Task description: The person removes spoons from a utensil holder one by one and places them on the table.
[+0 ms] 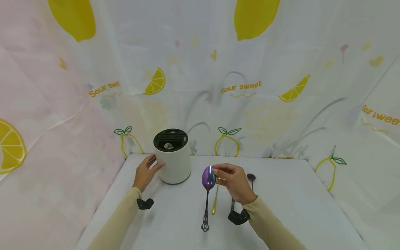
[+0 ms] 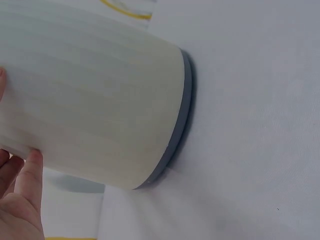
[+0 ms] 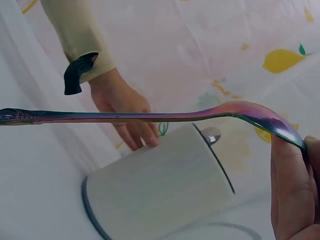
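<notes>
My right hand (image 1: 232, 182) pinches an iridescent purple spoon (image 1: 207, 177) by its bowl, with the ornate handle pointing down toward me. In the right wrist view the spoon (image 3: 150, 118) stretches level across the picture, fingertips at the rim of its bowl. A white cylindrical utensil holder (image 1: 175, 167) with a black slotted top stands at the back left of the table. Fingers and thumb of my left hand (image 1: 146, 172) touch the holder's left side, spread and only slightly bent. A rounded silver piece (image 1: 168, 146) shows in the holder's top.
Behind and below my right hand lie a gold utensil (image 1: 214, 204), a small dark spoon (image 1: 251, 177) and another dark handle (image 1: 232, 204), partly hidden by the hand and wrist. The white table (image 1: 175, 218) ends at a lemon-printed cloth (image 1: 193, 69) close behind the holder.
</notes>
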A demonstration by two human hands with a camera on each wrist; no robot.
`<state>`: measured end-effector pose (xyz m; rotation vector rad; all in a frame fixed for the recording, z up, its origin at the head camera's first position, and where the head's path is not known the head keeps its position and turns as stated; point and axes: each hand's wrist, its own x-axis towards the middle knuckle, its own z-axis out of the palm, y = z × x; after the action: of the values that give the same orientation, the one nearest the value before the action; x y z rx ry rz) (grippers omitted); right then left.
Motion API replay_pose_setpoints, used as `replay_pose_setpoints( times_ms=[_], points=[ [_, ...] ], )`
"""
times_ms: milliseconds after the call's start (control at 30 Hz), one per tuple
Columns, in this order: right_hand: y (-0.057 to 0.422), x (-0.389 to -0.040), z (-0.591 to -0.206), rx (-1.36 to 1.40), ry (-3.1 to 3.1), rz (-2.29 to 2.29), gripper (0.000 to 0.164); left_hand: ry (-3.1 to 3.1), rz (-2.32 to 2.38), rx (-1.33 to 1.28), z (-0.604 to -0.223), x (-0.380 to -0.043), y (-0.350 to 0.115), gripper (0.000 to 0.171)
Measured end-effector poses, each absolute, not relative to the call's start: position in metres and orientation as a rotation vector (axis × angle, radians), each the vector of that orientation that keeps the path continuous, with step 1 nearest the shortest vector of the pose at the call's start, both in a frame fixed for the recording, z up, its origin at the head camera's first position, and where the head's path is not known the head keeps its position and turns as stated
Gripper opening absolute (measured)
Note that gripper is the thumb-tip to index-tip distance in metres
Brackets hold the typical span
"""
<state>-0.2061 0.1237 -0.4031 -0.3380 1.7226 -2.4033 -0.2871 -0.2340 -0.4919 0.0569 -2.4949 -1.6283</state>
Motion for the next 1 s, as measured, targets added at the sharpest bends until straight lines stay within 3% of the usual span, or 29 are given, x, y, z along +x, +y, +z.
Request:
replay_pose_setpoints(
  times_ms=[367,1000],
  points=[
    [0.137,-0.191,-0.448,-0.089,1.553,-2.386,0.016,-2.507,-1.634,0.084,-0.491,-0.286,-0.233,0.091],
    [0.136,-0.179,-0.516,0.129,1.489,-2.324,0.022,-2.512,-1.61,0.088,-0.49,-0.286,-0.233,0.09]
  ],
)
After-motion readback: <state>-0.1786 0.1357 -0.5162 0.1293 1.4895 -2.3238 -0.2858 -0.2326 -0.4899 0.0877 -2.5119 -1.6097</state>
